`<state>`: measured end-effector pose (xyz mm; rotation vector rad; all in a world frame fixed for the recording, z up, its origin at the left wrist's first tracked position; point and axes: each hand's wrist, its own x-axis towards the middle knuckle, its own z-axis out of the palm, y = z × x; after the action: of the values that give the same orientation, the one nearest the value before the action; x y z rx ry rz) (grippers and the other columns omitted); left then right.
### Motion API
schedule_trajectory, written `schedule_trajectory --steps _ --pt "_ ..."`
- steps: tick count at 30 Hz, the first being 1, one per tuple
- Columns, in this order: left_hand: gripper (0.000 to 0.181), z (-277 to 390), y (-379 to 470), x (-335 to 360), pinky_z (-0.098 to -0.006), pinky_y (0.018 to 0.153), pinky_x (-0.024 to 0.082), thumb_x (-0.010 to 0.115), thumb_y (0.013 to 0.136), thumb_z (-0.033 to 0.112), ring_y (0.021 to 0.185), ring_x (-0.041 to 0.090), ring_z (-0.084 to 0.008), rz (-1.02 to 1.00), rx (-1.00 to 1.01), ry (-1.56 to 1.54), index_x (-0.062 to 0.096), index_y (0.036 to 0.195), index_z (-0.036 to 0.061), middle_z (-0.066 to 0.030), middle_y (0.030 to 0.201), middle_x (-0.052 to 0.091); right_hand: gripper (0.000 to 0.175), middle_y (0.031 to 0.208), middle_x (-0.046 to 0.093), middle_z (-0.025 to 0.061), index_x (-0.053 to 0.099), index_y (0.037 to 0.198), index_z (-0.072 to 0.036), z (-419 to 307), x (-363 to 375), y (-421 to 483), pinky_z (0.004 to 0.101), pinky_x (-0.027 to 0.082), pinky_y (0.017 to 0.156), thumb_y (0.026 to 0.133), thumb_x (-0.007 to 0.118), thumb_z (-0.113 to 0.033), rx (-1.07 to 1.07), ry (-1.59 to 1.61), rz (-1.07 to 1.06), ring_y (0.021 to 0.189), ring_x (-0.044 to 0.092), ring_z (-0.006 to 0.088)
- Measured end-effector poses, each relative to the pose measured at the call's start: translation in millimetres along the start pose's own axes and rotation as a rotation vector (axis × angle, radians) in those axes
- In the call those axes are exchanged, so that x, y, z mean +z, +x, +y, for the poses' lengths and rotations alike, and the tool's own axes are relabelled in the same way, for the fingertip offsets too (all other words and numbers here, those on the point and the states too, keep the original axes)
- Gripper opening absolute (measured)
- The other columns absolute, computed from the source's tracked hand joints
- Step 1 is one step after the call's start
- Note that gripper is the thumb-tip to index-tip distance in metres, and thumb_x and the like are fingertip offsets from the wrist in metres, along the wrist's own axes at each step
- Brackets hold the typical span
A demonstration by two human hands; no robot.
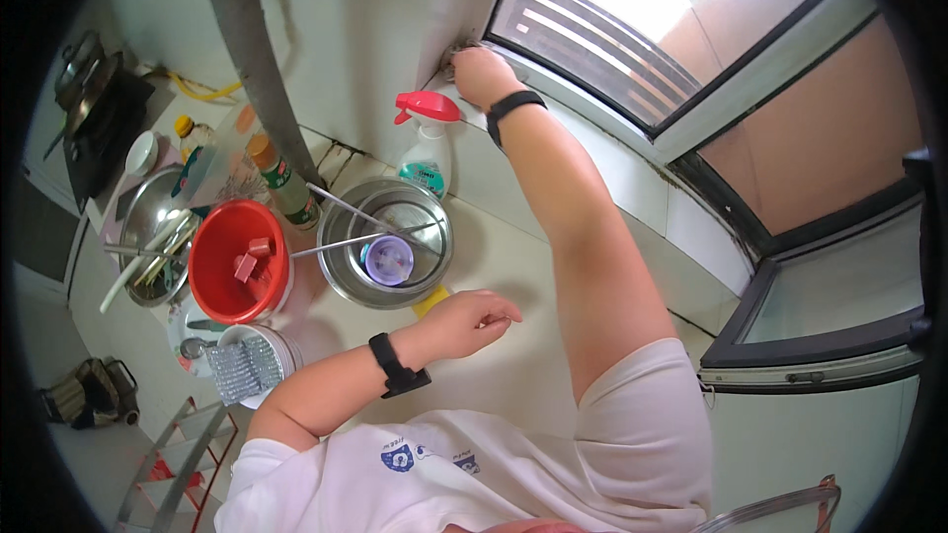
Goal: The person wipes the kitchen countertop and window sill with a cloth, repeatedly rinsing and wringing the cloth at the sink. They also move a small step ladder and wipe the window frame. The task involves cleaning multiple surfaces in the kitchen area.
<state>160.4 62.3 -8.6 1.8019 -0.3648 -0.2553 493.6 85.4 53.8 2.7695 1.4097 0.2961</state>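
My right hand point(483, 74) reaches to the corner of the tiled window ledge, its fingers curled against a greyish crumpled thing point(449, 63), perhaps a cloth; the grip is partly hidden. My left hand point(463, 324) hovers over the pale counter, fingers loosely bent, with nothing visible in it. Just beyond it a yellow item point(431, 301) pokes out beside nested steel bowls point(331, 277), which hold a purple-lidded container point(389, 261) and thin metal rods. A spray bottle with a red head point(427, 107) stands between the bowls and the wall.
On the left are a red plastic basin point(204, 263), a green-labelled bottle point(285, 181), stacked white bowls point(289, 355) with a silvery scouring pad, and a steel bowl point(129, 237) with utensils. A grey pipe point(255, 52) rises behind them. An open window sash point(829, 303) juts in at right.
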Motion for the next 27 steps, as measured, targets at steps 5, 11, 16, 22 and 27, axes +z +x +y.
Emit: schedule_trajectory --steps 5,11,16,22,27 --pt "0.019 -1.2 3.3 0.2 -0.0301 0.071 0.049 0.059 0.089 0.011 0.078 0.06 -0.0176 0.022 -0.017 0.029 0.068 0.106 0.0097 -0.007 0.09 0.063 0.023 0.102 0.069 0.0162 0.072 0.093 -0.006 17.6 4.2 -3.9 0.0423 0.054 0.083 0.085 0.053 -0.016 0.123 0.035 -0.041 0.096 0.067 0.0317" --pt "0.019 3.7 5.4 9.4 -0.0314 0.069 0.049 0.059 0.088 0.013 0.075 0.06 -0.0188 0.013 0.054 0.017 0.068 0.104 0.0088 -0.0062 0.085 0.063 0.025 0.104 0.069 0.0167 0.072 0.097 -0.006 23.8 -25.9 -49.5 0.0423 0.053 0.084 0.085 0.054 -0.02 0.3 0.023 -0.14 0.1 0.066 0.0318" --pt "0.02 5.0 2.2 8.0 -0.0319 0.067 0.049 0.058 0.088 0.014 0.072 0.059 -0.0197 0.025 0.085 -0.06 0.068 0.104 0.0091 -0.0063 0.083 0.062 0.023 0.105 0.069 0.0133 0.072 0.099 -0.008 27.1 -29.0 -51.6 0.0404 0.053 0.085 0.086 0.057 -0.019 0.317 -0.115 -0.244 0.101 0.066 0.0296" --pt "0.02 -0.8 -13.3 -4.7 -0.032 0.067 0.049 0.058 0.088 0.014 0.074 0.06 -0.0194 0.053 0.09 0.021 0.068 0.105 0.0096 -0.0066 0.085 0.062 0.027 0.099 0.068 0.0147 0.069 0.103 -0.01 15.4 4.4 8.5 0.0418 0.053 0.083 0.084 0.052 -0.019 0.148 0.02 0.01 0.092 0.065 0.0346" --pt "0.02 4.4 -19.6 -11.2 -0.0316 0.069 0.049 0.059 0.089 0.013 0.076 0.061 -0.0194 0.095 0.056 -0.035 0.068 0.106 0.0086 -0.0071 0.085 0.063 0.03 0.105 0.068 0.0139 0.071 0.105 -0.012 24.7 -6.4 11.5 0.0407 0.051 0.087 0.083 0.051 -0.012 0.086 0.157 -0.089 0.099 0.064 0.0325"
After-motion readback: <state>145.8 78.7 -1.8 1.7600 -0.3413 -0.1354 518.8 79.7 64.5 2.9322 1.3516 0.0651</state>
